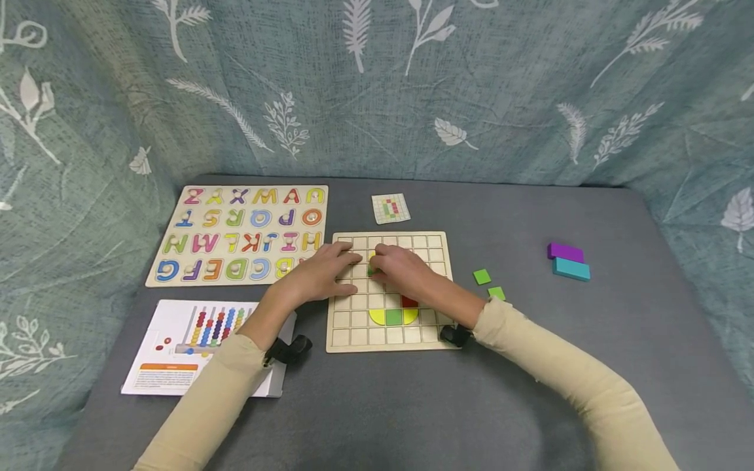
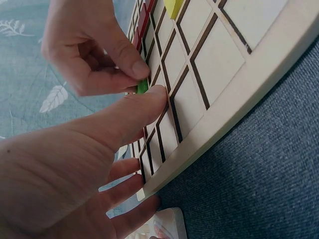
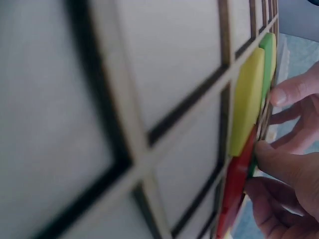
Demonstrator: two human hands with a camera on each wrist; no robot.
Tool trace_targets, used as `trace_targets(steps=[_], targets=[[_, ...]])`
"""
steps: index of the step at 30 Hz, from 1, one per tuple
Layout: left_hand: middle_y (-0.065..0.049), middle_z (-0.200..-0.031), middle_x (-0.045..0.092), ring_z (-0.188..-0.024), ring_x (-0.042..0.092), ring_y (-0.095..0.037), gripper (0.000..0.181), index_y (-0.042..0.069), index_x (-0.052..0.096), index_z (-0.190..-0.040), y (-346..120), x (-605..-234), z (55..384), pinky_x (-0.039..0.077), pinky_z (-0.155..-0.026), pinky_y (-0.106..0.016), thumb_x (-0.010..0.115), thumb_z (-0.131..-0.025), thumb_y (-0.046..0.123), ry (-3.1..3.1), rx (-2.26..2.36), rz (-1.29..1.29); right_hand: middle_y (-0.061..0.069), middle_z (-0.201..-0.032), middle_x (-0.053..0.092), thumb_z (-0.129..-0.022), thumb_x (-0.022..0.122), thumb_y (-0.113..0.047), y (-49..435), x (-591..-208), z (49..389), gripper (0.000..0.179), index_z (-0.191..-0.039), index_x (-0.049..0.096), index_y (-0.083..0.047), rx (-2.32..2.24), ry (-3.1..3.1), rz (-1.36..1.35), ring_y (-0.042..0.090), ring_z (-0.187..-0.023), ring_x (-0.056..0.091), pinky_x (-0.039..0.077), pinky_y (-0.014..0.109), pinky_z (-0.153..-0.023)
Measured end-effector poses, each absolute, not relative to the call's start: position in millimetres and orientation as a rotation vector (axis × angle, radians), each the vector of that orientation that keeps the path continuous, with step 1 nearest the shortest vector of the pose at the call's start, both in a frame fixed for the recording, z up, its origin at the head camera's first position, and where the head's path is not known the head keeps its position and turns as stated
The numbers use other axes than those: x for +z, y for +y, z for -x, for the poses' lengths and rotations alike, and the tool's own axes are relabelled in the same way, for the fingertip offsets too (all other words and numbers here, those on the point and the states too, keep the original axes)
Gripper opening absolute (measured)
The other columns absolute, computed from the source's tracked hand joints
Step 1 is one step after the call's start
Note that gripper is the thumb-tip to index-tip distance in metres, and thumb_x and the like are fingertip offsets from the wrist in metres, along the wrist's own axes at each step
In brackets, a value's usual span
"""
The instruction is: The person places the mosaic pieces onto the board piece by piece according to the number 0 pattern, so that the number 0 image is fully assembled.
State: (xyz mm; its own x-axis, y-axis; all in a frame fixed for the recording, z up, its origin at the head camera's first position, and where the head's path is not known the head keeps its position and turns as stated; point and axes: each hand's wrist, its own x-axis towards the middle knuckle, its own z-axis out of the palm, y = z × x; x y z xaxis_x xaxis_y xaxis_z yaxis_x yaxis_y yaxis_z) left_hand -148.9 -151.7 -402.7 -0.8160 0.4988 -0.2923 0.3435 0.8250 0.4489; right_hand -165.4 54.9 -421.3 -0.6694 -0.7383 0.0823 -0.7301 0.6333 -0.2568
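Observation:
A wooden grid board (image 1: 353, 335) lies flat in the middle of the table. My right hand (image 1: 403, 268) is over its upper middle, pinching a green square tile (image 2: 142, 86) between thumb and finger at the grid. My left hand (image 1: 315, 278) rests at the board's left edge, fingers spread, its thumb touching the grid close to that tile. Lower on the board, a green square (image 1: 393, 317) sits between two rounded yellow pieces (image 1: 377, 317). A red tile (image 1: 409, 301) shows partly under my right forearm. Other squares are hidden by my right hand.
Two loose green tiles (image 1: 482, 277) lie right of the board. A small pattern card (image 1: 391, 209) is behind it. Purple (image 1: 565, 252) and teal blocks (image 1: 571, 269) stand farther right. An alphabet puzzle (image 1: 200, 255) and a white box (image 1: 161, 340) with an abacus picture occupy the left.

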Motion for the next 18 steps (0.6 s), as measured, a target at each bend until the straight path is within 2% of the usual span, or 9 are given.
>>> trace_targets(steps=[7,13,18], targets=[[-0.016,-0.158,0.027,-0.146,0.025,-0.036,0.063,0.013,0.045,-0.145,-149.4,-400.5,148.6,0.035,-0.11,-0.058,0.068,-0.091,0.033,2.586,0.551,-0.593,0.004,-0.095,0.067,-0.086,0.074,-0.022,106.3,-406.0,144.3,0.021,-0.104,0.075,-0.011,-0.618,2.884,1.133,0.015,-0.077,0.061,0.05,0.027,-0.062],[-0.017,-0.158,0.027,-0.146,0.025,-0.036,0.064,0.013,0.044,-0.146,-148.5,-398.3,147.9,0.033,-0.11,-0.06,0.068,-0.09,0.033,2.595,0.521,-0.586,0.007,-0.099,0.066,-0.082,0.077,-0.018,180.8,-419.7,114.3,0.03,-0.11,0.072,-0.009,-0.765,3.012,0.875,0.014,-0.076,0.061,0.047,0.027,-0.061],[-0.017,-0.158,0.028,-0.145,0.026,-0.037,0.064,0.013,0.044,-0.146,-147.8,-397.4,148.4,0.033,-0.111,-0.058,0.068,-0.09,0.033,2.594,0.516,-0.587,0.01,-0.101,0.063,-0.078,0.081,-0.016,221.0,-429.0,97.6,0.039,-0.115,0.069,-0.007,-0.808,3.046,0.696,0.014,-0.075,0.057,0.046,0.029,-0.063]])
